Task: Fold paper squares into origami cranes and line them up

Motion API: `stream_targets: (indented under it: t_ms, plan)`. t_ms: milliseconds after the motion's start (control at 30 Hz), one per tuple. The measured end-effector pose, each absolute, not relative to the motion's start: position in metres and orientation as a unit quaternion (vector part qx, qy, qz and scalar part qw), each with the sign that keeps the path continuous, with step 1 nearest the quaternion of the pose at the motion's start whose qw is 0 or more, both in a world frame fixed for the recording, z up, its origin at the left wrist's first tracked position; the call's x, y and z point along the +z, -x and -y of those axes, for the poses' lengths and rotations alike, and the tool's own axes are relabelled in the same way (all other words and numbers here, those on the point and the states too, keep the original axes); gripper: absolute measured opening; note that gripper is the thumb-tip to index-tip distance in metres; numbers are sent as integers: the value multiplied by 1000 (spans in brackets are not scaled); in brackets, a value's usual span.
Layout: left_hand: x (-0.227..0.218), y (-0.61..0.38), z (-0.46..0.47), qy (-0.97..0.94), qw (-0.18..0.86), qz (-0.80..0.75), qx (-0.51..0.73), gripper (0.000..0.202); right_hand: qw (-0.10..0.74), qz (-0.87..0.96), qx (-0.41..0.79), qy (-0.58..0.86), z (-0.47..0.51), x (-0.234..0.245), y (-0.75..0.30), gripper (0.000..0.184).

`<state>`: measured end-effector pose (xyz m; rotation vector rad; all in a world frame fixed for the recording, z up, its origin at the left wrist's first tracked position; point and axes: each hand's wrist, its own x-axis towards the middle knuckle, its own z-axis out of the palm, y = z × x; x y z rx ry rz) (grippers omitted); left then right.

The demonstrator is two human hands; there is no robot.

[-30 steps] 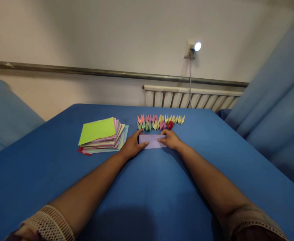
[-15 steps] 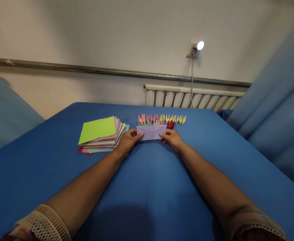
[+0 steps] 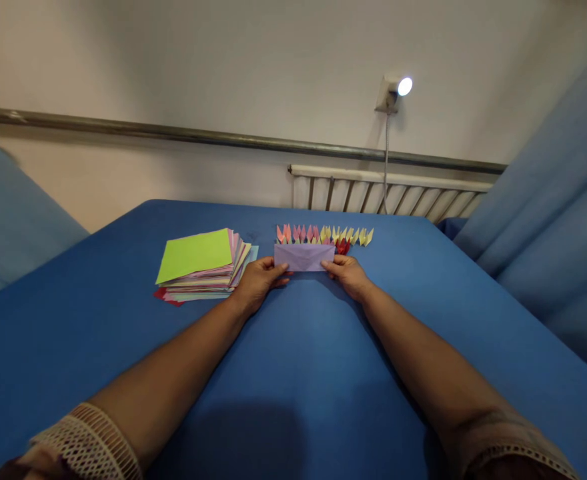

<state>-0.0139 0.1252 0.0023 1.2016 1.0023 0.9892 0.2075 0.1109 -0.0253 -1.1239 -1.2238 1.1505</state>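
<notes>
A sheet of purple paper [image 3: 304,258], folded into a wide rectangle with crease lines on its face, is held up above the blue surface. My left hand [image 3: 259,283] pinches its left end, thumb in front and fingers behind. At the right end my right hand [image 3: 348,275] grips it the same way. Just behind the paper stand rows of small folded paper cranes [image 3: 346,235] in pink, yellow and red; the sheet hides part of the front row.
Left of my hands lies a thick stack of coloured paper [image 3: 196,257], lime green on top. The blue table [image 3: 303,353] ends near a wall with a radiator [image 3: 353,190] and a metal pipe [image 3: 223,139]. Blue curtains [image 3: 548,187] hang at both sides.
Both hands have raised the purple paper slightly, and its creases show more clearly. My left fingers now show below the paper's edge. The view has shifted a little.
</notes>
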Motion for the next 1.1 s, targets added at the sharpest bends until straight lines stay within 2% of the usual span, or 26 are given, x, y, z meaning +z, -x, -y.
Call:
stream_targets:
  t_ms: [233, 433, 567, 700, 933, 1100]
  plan:
    - [4, 14, -124, -548, 567, -442, 428, 38, 524, 529, 489, 455, -109, -20, -204, 32]
    - [8, 10, -118, -571, 551, -443, 418, 35, 523, 536, 511, 422, -108, -22, -191, 38]
    - [7, 7, -114, -592, 544, -431, 408, 34, 524, 544, 501, 422, -107, -26, -181, 31]
    - [4, 5, -114, -601, 552, -406, 411, 38, 525, 537, 514, 415, -104, -26, -172, 28]
    - [3, 2, -110, -588, 578, -395, 405, 41, 552, 524, 524, 383, -102, -27, -167, 34]
    - [4, 0, -107, -578, 576, -401, 417, 42, 542, 534, 521, 386, -103, -29, -168, 26]
